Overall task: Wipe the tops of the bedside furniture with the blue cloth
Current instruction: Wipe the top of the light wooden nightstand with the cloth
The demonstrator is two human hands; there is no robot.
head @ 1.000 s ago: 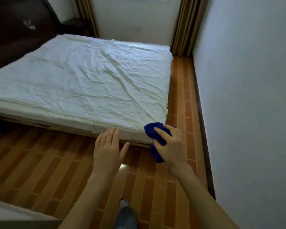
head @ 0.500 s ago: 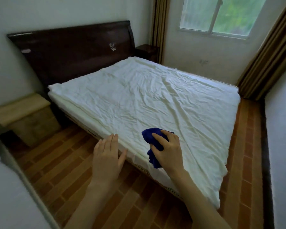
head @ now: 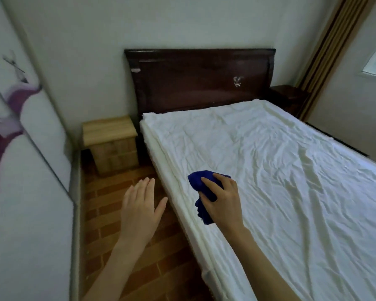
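My right hand (head: 224, 200) is shut on a bunched blue cloth (head: 201, 181), held in the air over the near edge of the bed. My left hand (head: 140, 207) hovers flat and empty above the floor, fingers apart. A light wooden bedside table (head: 109, 130) stands against the wall left of the headboard, its top bare, well ahead of both hands. A dark bedside table (head: 289, 95) sits at the far right of the headboard, partly hidden by the bed.
A bed with a white sheet (head: 280, 170) and dark headboard (head: 202, 81) fills the right. A wardrobe door with a purple print (head: 20, 170) lines the left. A narrow strip of brick-patterned floor (head: 122, 213) runs between them. Curtains (head: 334, 46) hang at the far right.
My view has swung left from the foot of the bed to the headboard, bringing the light bedside table into view ahead. Both hands keep their pose, the cloth still gripped.
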